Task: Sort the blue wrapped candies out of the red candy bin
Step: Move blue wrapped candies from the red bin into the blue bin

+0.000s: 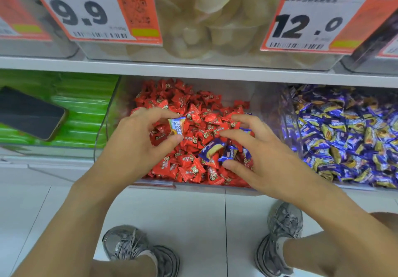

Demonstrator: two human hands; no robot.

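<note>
over the red candy bin [237,95], our left hand [137,145] pinches a blue candy [177,126]; our right hand [258,154], fingers spread and loosely bent, hovers over two more blue candies [212,150] under its fingertips.

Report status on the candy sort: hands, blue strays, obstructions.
Left hand pinches one blue candy. Right hand open over red bin, reaching blue strays. Nothing in the way.
</note>
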